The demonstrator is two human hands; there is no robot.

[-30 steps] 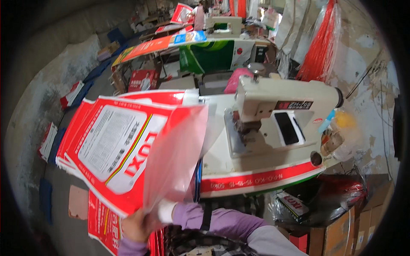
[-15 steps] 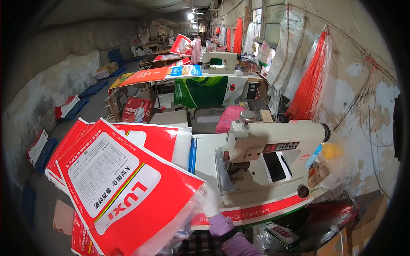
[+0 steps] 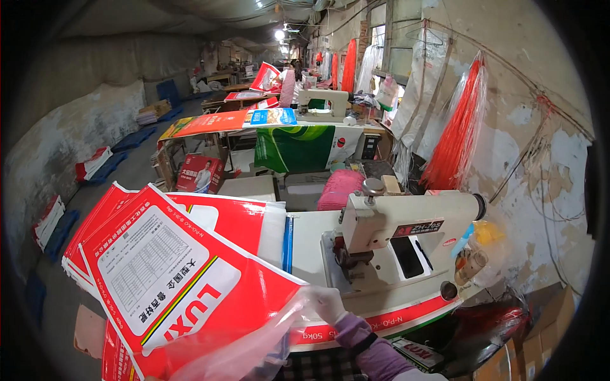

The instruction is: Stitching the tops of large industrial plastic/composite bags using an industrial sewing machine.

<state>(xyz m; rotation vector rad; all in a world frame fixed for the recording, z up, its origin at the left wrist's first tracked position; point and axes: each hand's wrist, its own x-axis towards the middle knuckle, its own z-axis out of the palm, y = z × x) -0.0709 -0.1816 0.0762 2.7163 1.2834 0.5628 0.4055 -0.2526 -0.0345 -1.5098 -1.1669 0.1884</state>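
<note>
My right hand (image 3: 327, 305), in a white glove with a purple sleeve, is closed on the edge of a clear plastic liner (image 3: 254, 340). The liner spreads over the lower part of a red and white printed woven bag (image 3: 184, 279). This bag lies aslant on a stack of similar red bags (image 3: 238, 222), at the left end of the sewing machine table (image 3: 308, 232). Just beyond my right hand stands a cream sewing machine (image 3: 397, 219), its needle area (image 3: 349, 260) to the hand's upper right. My left hand does not show.
A phone (image 3: 406, 257) and a pen (image 3: 423, 254) lie on the machine bed. Beyond it sit a pink bundle (image 3: 343, 188) and another sewing machine (image 3: 324, 101). Red strands (image 3: 454, 133) hang on the right wall. Cardboard boxes (image 3: 546, 327) stand at lower right.
My right hand has moved to the right, drawing the clear liner out over the bag's lower printed part. The view has shifted slightly.
</note>
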